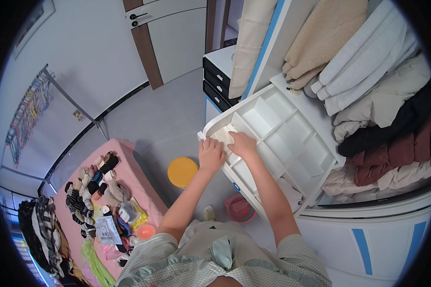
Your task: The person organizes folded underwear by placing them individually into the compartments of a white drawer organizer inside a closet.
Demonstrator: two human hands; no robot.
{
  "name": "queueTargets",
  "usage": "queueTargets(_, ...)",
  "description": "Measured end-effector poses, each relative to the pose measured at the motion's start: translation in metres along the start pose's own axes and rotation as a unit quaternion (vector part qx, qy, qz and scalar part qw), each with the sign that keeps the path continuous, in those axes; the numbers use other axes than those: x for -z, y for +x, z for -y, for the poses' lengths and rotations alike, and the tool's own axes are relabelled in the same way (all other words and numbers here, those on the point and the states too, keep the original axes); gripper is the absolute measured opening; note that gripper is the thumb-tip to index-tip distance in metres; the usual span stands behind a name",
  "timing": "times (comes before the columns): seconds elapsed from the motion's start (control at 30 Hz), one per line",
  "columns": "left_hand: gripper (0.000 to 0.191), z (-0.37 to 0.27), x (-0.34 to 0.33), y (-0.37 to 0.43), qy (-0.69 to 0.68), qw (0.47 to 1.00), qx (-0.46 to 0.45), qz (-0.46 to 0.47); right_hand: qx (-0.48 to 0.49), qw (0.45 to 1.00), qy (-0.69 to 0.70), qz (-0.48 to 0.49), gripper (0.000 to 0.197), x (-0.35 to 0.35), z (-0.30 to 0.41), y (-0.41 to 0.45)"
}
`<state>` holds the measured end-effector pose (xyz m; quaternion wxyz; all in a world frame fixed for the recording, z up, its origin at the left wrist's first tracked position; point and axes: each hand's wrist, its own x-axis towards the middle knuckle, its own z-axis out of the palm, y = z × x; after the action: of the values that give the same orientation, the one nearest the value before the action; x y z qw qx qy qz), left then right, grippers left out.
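A cream folded cloth [224, 135] lies in a corner compartment of the pulled-out white divided drawer [287, 159]. My left hand [212, 155] rests on the cloth's near side, beside the drawer's front wall; its fingers lie over the fabric, and their grip is hidden. From the other side, my right hand [242, 144] has its thumb and index finger on the same cloth. A white cloth item [289, 193] fills another compartment, partly behind my right forearm. The other compartments in sight look bare white.
Coats [373, 107] hang close over the drawer's far side. A yellow round stool [182, 172] and a pink basin [240, 208] stand on the floor. Rolled socks [93, 186] and packets cover part of a pink-covered bed [143, 179]. A black-fronted drawer unit [217, 84] stands behind.
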<state>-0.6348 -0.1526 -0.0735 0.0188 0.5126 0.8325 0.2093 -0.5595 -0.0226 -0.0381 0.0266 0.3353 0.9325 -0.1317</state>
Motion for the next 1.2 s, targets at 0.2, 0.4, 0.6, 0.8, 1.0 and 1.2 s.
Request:
queueTargets(0.2,0.032,0.005,-0.018,-0.006,0.076,0.99,-0.047,-0.108,-0.016,0.998,-0.036,0.054,0.049,-0.005,0.004,0.009)
queueTargets(0.4,0.032,-0.011,-0.001,-0.009,0.083,0.997,-0.008,-0.002,0.015,1.0,-0.017,-0.016,0.04,-0.001,0.0,0.0)
queueTargets(0.6,0.026,-0.032,0.022,-0.044,0.007,0.996,0.024,-0.087,0.072,0.973,0.132,-0.173,0.023,0.028,0.001,-0.035)
queueTargets(0.8,0.023,-0.051,0.041,-0.073,-0.072,0.986,0.094,-0.114,0.07,0.96,0.24,-0.13,0.02,0.06,0.002,-0.082)
queueTargets(1.0,0.018,-0.082,0.058,-0.099,-0.211,0.956,0.144,-0.143,0.129,0.945,0.259,-0.155,0.021,0.056,-0.022,-0.125)
queueTargets(1.2,0.017,-0.121,0.055,-0.133,-0.179,0.96,0.143,-0.159,0.141,0.943,0.287,-0.091,0.021,0.053,-0.044,-0.172)
